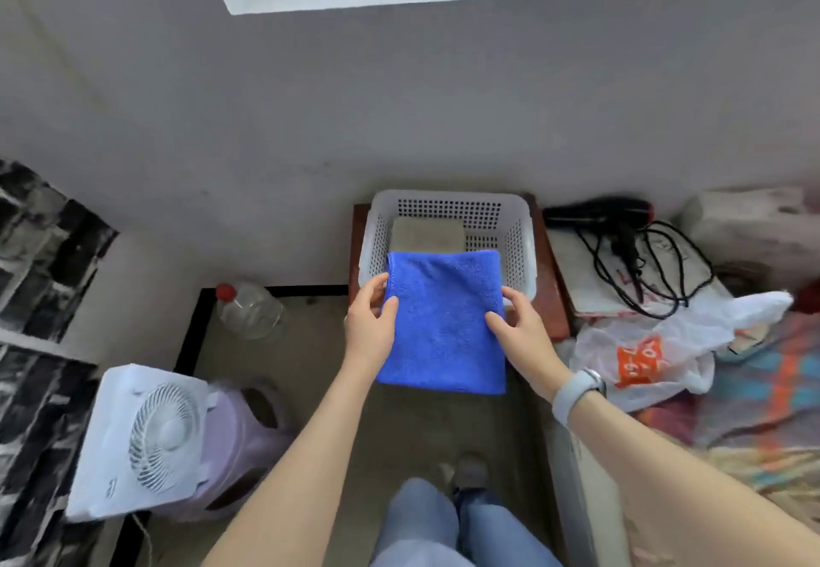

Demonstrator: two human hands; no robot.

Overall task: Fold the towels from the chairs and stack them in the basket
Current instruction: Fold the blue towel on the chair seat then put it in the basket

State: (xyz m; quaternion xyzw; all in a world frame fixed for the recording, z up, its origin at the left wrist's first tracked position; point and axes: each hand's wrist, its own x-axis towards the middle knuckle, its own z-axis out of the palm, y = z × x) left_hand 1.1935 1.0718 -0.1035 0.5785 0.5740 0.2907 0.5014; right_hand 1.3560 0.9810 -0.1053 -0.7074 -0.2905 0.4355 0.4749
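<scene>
blue microfiber towel [443, 322]: already folded into a tidy rectangle, held up in the air between both hands. Its long axis ran straight away from the person, near edge hanging closer to the body, far edge poking over the basket's front rim.

left hand [370, 327]: clamped onto the towel's left edge, thumb on top, the other fingers tucked out of sight underneath, so a proper pinch grip.

right hand [519, 327]: same deal on the right edge, thumb on the top face and fingers curled under. Grey watch [577, 389] on that wrist.

white plastic basket [523, 229]: sat dead ahead of both hands, just past the fingertips, on a dark red-brown stand [552, 296]. Neither hand looked any nearer than the other; the towel was pretty much centred on it.

grey folded towel [428, 233]: already lying in the basket, toward its far-left part, beyond the blue towel's far edge.

the bit that mattered: the towel pointed lengthwise into the basket and part of it was already over the rim, so it looked like the next move was just forward and down onto the grey one, no turning needed. Guesswork, obviously.

off to the right of the right hand: black hair dryer [621, 216] with its tangled cord, and a white plastic bag [656, 344].

off to the left of the left hand: clear bottle with a red cap [248, 309], and lower down a white box fan [146, 438].
</scene>
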